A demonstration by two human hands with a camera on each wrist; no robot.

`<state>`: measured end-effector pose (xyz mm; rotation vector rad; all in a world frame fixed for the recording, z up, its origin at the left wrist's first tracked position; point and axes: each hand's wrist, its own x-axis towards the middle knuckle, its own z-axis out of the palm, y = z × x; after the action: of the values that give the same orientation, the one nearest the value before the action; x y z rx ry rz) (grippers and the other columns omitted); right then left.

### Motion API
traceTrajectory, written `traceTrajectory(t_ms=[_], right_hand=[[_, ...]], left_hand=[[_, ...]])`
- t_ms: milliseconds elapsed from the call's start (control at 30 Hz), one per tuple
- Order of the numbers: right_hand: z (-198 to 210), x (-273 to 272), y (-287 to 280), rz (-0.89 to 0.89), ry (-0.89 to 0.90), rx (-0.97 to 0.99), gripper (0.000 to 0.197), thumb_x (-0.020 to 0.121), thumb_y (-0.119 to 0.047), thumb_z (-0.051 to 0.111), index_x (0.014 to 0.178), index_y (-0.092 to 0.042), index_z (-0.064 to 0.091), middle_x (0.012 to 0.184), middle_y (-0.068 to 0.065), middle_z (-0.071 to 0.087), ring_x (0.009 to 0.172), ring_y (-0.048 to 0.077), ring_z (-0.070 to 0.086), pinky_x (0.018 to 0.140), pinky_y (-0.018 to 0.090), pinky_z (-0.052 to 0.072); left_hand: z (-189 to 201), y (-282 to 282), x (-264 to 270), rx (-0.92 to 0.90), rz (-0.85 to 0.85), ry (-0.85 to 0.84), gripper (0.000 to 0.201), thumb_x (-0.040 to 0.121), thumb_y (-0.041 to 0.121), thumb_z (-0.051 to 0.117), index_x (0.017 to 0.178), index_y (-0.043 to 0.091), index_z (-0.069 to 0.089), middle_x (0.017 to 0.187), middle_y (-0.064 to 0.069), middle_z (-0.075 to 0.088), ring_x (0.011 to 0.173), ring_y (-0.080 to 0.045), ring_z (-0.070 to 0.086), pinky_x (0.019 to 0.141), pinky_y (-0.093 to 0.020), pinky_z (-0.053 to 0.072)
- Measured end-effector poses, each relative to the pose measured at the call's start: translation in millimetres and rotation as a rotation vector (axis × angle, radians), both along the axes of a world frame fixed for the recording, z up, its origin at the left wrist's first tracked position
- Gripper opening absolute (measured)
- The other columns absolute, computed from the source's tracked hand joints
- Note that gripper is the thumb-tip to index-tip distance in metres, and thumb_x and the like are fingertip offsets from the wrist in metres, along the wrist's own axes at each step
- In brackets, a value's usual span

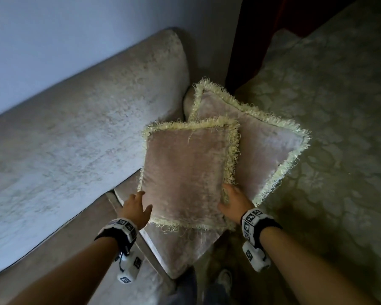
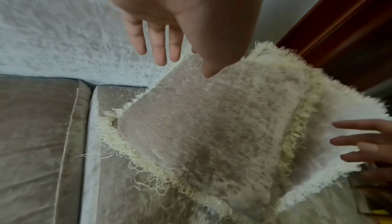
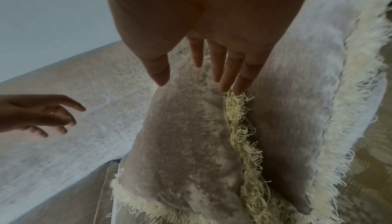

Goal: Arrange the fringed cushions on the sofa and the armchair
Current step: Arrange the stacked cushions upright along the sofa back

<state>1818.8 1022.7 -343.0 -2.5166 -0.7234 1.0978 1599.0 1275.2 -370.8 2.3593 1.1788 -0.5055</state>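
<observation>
Two pink fringed cushions stand at the right end of the sofa (image 1: pixel 75 133). The front cushion (image 1: pixel 185 172) leans against the back cushion (image 1: pixel 271 146), which rests on the armrest. My left hand (image 1: pixel 144 200) is at the front cushion's lower left edge with straight, spread fingers; the right wrist view shows this left hand (image 3: pixel 42 115) a little apart from the cushion (image 3: pixel 186 143). My right hand (image 1: pixel 226 197) is at its lower right edge. There the straight fingers (image 3: pixel 224 76) touch the cream fringe (image 3: pixel 239 127) between the two cushions. Neither hand grips anything.
The sofa's seat cushions (image 2: pixel 42 143) stretch off to the left, with the tall backrest behind. A patterned carpet (image 1: pixel 328 161) lies to the right of the sofa. Dark wooden furniture (image 1: pixel 262 40) stands behind the armrest. My shoe (image 1: pixel 224 280) is on the floor below.
</observation>
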Motion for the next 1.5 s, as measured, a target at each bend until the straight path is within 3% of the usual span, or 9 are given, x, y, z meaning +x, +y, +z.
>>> traceTrajectory(t_ms=[267, 367, 500, 600, 767, 1033, 1267, 1367, 1500], right_hand=[[-60.7, 31.4, 59.1, -0.096, 0.043, 0.018, 0.096, 0.087, -0.049, 0.065, 0.156, -0.026, 0.002, 0.163, 0.005, 0.011, 0.147, 0.029, 0.018, 0.116, 0.041, 0.026], [-79.2, 35.4, 80.2, -0.251, -0.063, 0.050, 0.108, 0.077, -0.051, 0.074, 0.155, -0.015, 0.008, 0.155, 0.014, 0.018, 0.141, 0.036, 0.025, 0.110, 0.044, 0.033], [-104.5, 24.4, 96.1, -0.423, -0.082, 0.079, 0.131, 0.061, -0.049, 0.088, 0.154, -0.017, 0.003, 0.151, 0.011, 0.010, 0.137, 0.029, 0.020, 0.107, 0.047, 0.035], [-125.9, 13.4, 101.3, -0.500, -0.146, 0.126, 0.143, 0.050, -0.057, 0.090, 0.154, -0.016, 0.001, 0.154, 0.012, 0.003, 0.140, 0.027, 0.013, 0.112, 0.053, 0.031], [-145.1, 10.5, 104.4, -0.573, -0.199, 0.086, 0.144, 0.043, -0.068, 0.085, 0.150, -0.037, -0.007, 0.155, 0.005, -0.006, 0.144, 0.035, 0.004, 0.111, 0.064, 0.027], [-150.5, 16.0, 105.6, -0.596, -0.132, 0.145, 0.132, 0.052, -0.045, 0.093, 0.149, -0.022, 0.007, 0.148, 0.013, 0.017, 0.132, 0.030, 0.029, 0.104, 0.044, 0.036], [-146.5, 12.4, 95.3, -0.594, -0.155, 0.139, 0.127, 0.054, -0.033, 0.095, 0.150, -0.012, 0.015, 0.145, 0.018, 0.033, 0.132, 0.036, 0.034, 0.107, 0.049, 0.036], [-139.7, 12.0, 90.5, -0.567, -0.098, 0.064, 0.131, 0.057, -0.041, 0.093, 0.152, -0.012, 0.008, 0.153, 0.017, 0.023, 0.141, 0.037, 0.024, 0.114, 0.049, 0.028], [-120.7, -2.0, 82.9, -0.514, -0.050, 0.009, 0.138, 0.061, -0.047, 0.089, 0.153, -0.008, -0.007, 0.161, 0.017, 0.005, 0.148, 0.032, 0.007, 0.120, 0.043, 0.012]], left_hand=[[-71.7, 74.4, 54.1, -0.066, -0.046, 0.122, 0.073, 0.086, 0.061, 0.055, 0.145, 0.025, 0.032, 0.141, -0.011, 0.040, 0.124, -0.034, 0.049, 0.097, -0.049, 0.047], [-96.0, 107.0, 70.2, -0.122, -0.016, 0.092, 0.081, 0.081, 0.065, 0.059, 0.146, 0.026, 0.032, 0.145, -0.013, 0.037, 0.129, -0.036, 0.045, 0.100, -0.051, 0.045], [-121.1, 141.8, 88.8, -0.185, 0.050, 0.059, 0.087, 0.080, 0.052, 0.070, 0.151, 0.027, 0.026, 0.148, -0.020, 0.032, 0.134, -0.040, 0.038, 0.108, -0.051, 0.037], [-138.4, 160.1, 99.8, -0.180, 0.082, 0.045, 0.104, 0.067, 0.064, 0.075, 0.151, 0.032, 0.021, 0.150, -0.018, 0.027, 0.136, -0.041, 0.033, 0.110, -0.053, 0.033], [-174.3, 173.4, 110.3, -0.326, 0.132, 0.045, 0.138, 0.046, 0.056, 0.091, 0.153, 0.031, 0.007, 0.156, -0.012, 0.019, 0.143, -0.038, 0.023, 0.111, -0.059, 0.030], [-247.1, 174.7, 103.6, -0.511, 0.202, -0.231, 0.150, 0.021, 0.061, 0.094, 0.145, 0.030, 0.016, 0.148, -0.001, 0.036, 0.135, -0.025, 0.040, 0.107, -0.057, 0.038], [-220.7, 154.3, 86.6, -0.487, 0.196, -0.382, 0.138, 0.027, 0.062, 0.093, 0.141, 0.033, 0.022, 0.140, 0.000, 0.046, 0.130, -0.024, 0.046, 0.104, -0.057, 0.041], [-191.4, 133.5, 68.0, -0.412, 0.225, -0.437, 0.134, 0.029, 0.066, 0.090, 0.140, 0.027, 0.026, 0.137, -0.006, 0.046, 0.128, -0.029, 0.046, 0.104, -0.058, 0.041], [-146.2, 109.4, 31.9, -0.325, 0.255, -0.452, 0.123, 0.044, 0.043, 0.096, 0.142, 0.024, 0.025, 0.136, -0.008, 0.043, 0.127, -0.032, 0.046, 0.104, -0.053, 0.041]])
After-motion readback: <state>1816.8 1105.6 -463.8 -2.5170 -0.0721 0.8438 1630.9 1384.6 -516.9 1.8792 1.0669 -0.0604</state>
